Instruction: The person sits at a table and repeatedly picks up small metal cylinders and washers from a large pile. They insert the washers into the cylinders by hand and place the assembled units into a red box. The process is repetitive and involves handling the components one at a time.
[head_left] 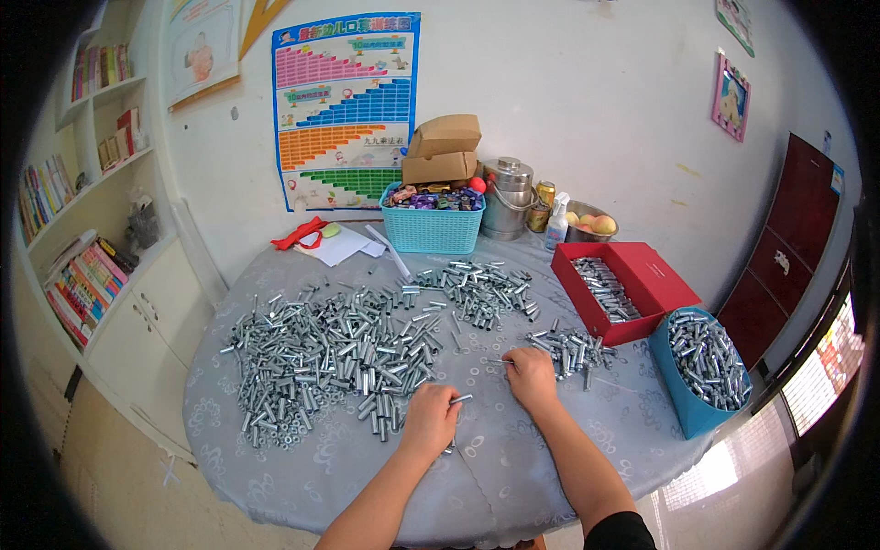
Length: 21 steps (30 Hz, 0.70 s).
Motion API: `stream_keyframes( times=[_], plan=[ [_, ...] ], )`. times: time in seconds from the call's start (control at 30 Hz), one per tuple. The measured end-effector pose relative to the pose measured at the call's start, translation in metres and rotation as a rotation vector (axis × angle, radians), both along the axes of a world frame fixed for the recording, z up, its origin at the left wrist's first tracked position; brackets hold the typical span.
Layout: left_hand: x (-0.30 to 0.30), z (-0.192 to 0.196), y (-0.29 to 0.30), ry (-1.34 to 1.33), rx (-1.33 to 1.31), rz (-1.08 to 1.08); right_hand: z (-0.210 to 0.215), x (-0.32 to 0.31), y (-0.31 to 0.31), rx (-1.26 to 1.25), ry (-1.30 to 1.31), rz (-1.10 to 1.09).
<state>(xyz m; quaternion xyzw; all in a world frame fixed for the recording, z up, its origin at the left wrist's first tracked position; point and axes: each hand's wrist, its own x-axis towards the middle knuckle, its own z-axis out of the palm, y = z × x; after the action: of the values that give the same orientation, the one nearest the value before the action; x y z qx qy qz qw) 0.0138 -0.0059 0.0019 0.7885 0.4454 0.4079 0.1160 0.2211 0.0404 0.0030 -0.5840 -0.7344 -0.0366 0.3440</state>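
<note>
My left hand [431, 420] is closed round a short silver metal tube [463, 399], whose end sticks out past the thumb and fingertips. Slightly farther off and to the right, my right hand [532, 376] pinches a thin metal rod [499, 361] that points left; whether it is threaded is too small to tell. A big heap of loose silver tubes and rods [330, 353] spreads left of and beyond my left hand. Small rings or nuts [284, 429] lie at its near edge. A smaller pile of metal pieces [573, 352] sits just beyond my right hand.
Another metal pile [481, 291] lies farther back. At right stand a red box [587, 307] and a blue bin [683, 390], both holding metal pieces. Along the back are a turquoise basket [431, 231], a steel pot [507, 202], a spray bottle [556, 225] and a fruit bowl [600, 236].
</note>
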Motion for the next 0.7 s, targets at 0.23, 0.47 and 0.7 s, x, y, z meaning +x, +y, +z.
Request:
stream_keyframes(
  times=[0.23,0.47,0.7],
  plan=[
    [-0.009,0.004,0.008,-1.346,-0.717,-0.133,0.024,-0.018,-0.024,-0.267,0.583,0.329],
    [-0.012,0.005,0.008,-1.417,-0.743,-0.184,0.03,-0.043,-0.04,-0.507,0.597,0.506],
    [-0.001,0.001,0.003,-1.117,-0.662,-0.176,0.013,-0.046,-0.034,-0.607,0.854,0.498]
  ],
)
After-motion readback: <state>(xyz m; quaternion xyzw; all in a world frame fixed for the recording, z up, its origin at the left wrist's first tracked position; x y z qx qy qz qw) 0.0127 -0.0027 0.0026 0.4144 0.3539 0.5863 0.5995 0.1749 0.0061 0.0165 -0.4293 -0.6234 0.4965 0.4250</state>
